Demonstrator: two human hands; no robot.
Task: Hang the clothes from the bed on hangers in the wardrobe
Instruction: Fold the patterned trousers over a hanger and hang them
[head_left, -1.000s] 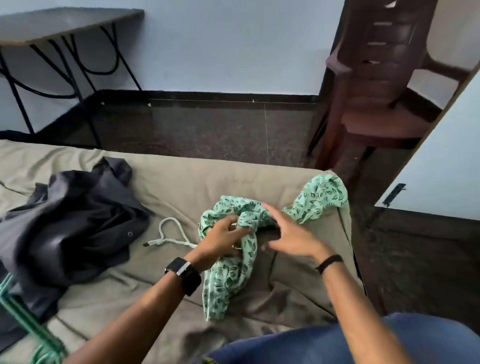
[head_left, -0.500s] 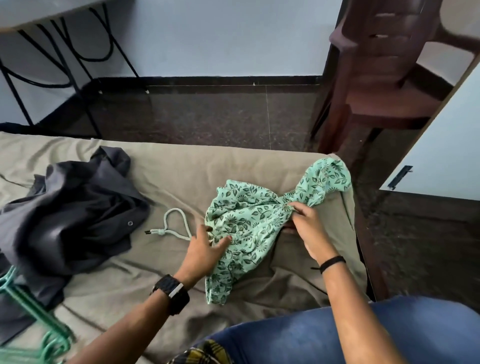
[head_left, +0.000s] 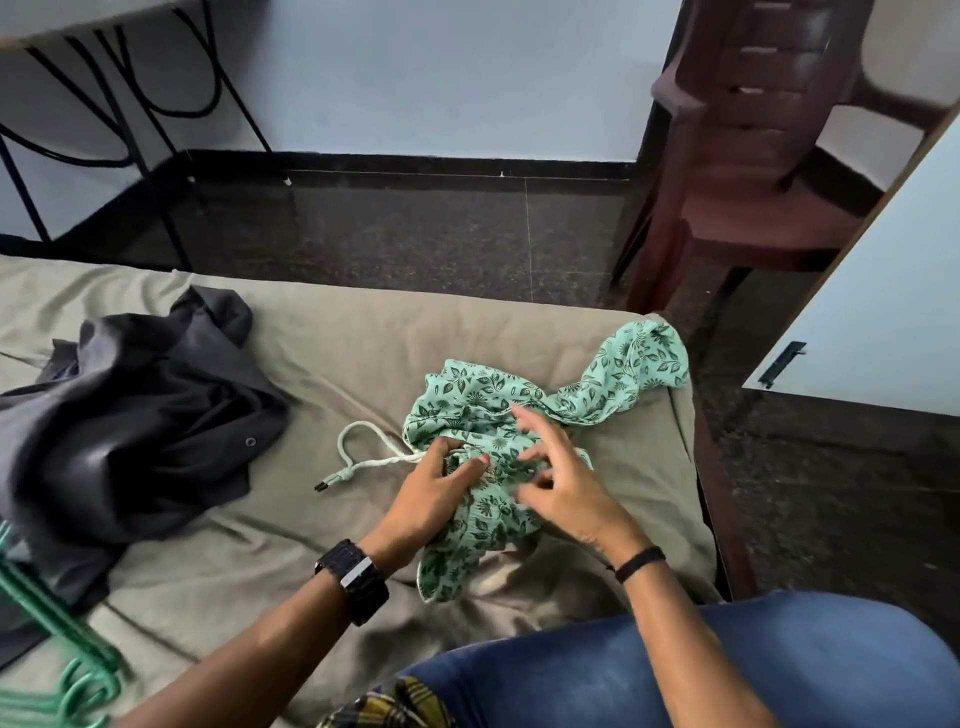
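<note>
Both hands are down on the green leaf-print garment, which sits bunched up on the bed near its right edge. Left hand has its fingers curled into the crumpled fabric at the middle of the bundle, thumb pressing on top, so it's gripping the cloth. Right hand is just beside it, touching distance, hovering over the same bunch with fingers spread and loose, kinda blurry, not holding anything as far as I can see.

A pale drawstring loops out from the garment just left of the left hand's knuckles. One end of the garment trails off up and to the right of the right hand, toward the bed's corner.

Well left of the grip there's a dark grey shirt in a heap, and green hangers beyond that at the bottom left edge. Brown chair stands on the floor past the bed.
</note>
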